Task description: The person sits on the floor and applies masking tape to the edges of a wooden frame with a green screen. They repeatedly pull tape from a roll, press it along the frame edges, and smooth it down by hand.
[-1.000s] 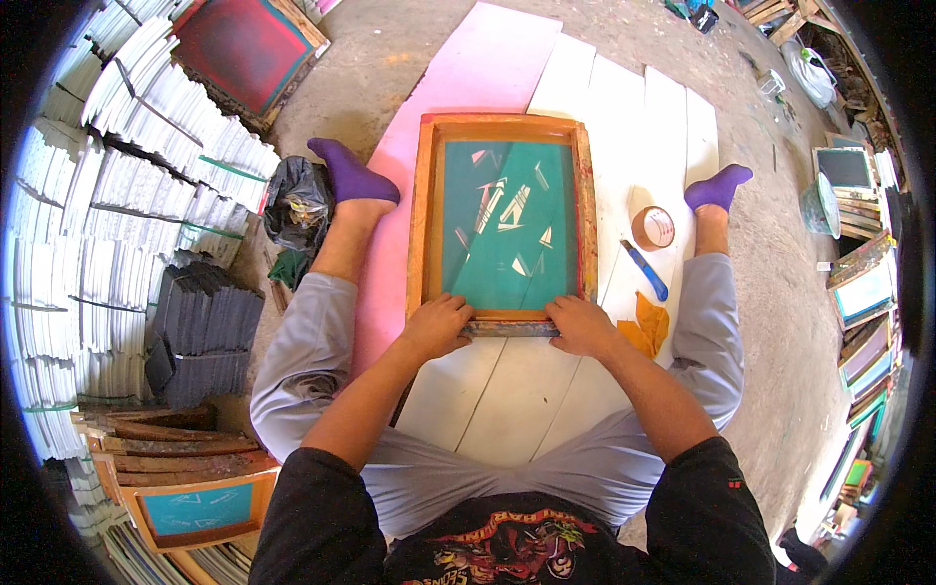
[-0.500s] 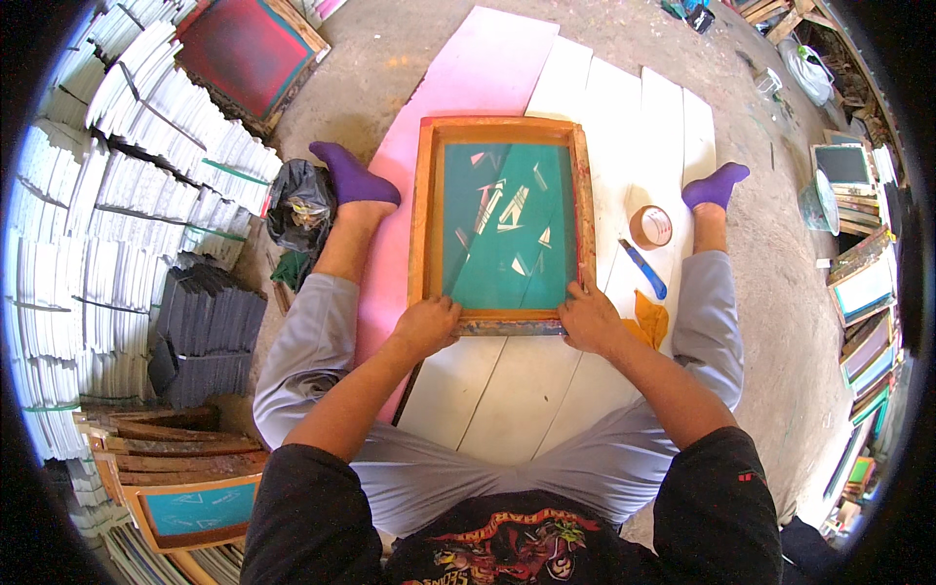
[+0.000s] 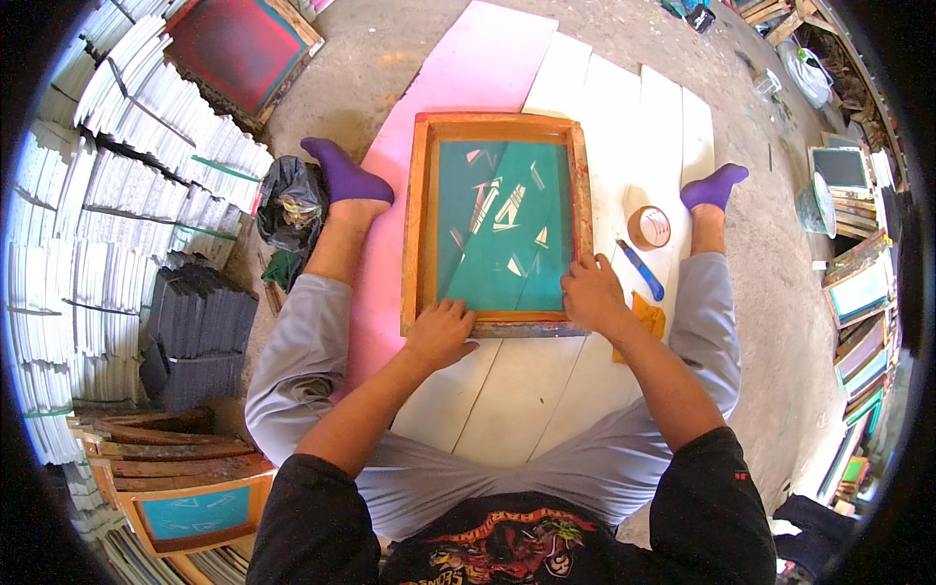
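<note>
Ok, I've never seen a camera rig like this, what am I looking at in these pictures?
No machine: just a person's bare hands, viewed from above by a fisheye camera on the head, so straight edges bend. The left hand touches the near left corner of a teal, wood-framed printing screen; the right hand grips its right rail. Beneath are a pink sheet and white sheets. To the right lie a tape roll, a blue utility knife and an orange-yellow scrap.

head: left of paired head-worn fisheyes | faces: steeply down | range: near, shirt (image 3: 512, 536) filling 6 o'clock | centre: framed screen (image 3: 499, 244) | edges: white stacks (image 3: 112, 268) 9 o'clock, concrete floor (image 3: 629, 27) 12 o'clock
</note>
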`<state>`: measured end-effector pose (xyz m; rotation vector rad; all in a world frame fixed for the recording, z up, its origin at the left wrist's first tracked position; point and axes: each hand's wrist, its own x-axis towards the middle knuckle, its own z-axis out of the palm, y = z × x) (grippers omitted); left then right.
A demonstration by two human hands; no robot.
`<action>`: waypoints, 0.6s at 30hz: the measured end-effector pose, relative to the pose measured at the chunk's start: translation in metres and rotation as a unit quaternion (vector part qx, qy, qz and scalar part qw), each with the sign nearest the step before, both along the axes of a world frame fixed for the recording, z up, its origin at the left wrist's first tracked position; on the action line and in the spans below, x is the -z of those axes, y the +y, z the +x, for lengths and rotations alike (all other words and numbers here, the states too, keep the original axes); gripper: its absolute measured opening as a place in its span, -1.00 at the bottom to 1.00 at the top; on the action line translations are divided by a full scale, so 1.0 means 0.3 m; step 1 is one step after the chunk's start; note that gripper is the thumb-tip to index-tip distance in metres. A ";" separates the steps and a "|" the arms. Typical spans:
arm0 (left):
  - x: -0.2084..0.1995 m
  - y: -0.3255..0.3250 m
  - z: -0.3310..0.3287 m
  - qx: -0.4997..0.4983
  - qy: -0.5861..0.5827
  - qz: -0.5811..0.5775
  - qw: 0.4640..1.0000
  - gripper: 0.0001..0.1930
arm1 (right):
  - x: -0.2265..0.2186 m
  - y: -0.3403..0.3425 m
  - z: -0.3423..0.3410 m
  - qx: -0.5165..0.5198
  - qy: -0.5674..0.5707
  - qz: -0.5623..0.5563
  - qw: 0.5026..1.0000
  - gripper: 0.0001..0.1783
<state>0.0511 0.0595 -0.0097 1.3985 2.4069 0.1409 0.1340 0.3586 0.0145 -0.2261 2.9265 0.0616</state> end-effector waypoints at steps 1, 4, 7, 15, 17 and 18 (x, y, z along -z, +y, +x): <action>0.008 0.008 0.005 0.005 -0.001 0.007 1.000 -0.50 | 0.002 0.020 -0.004 0.006 0.020 0.004 1.000 -0.78; 0.018 0.045 0.022 0.021 -0.015 0.019 0.999 -0.47 | -0.002 0.034 -0.016 0.037 0.003 -0.011 0.999 -0.85; 0.016 0.097 0.041 0.032 -0.043 0.013 0.998 -0.39 | -0.004 0.022 -0.024 0.032 -0.056 -0.023 0.998 -0.87; 0.033 0.241 0.129 0.002 -0.089 0.052 0.995 -0.40 | 0.030 0.030 -0.029 -0.026 -0.059 -0.011 0.998 -0.86; 0.066 0.267 0.155 -0.008 -0.096 0.073 0.993 -0.40 | 0.022 0.029 -0.039 -0.042 -0.075 -0.001 0.996 -0.86; 0.065 0.284 0.162 -0.012 -0.100 0.084 0.991 -0.40 | 0.023 0.033 -0.038 -0.048 -0.079 -0.001 0.996 -0.86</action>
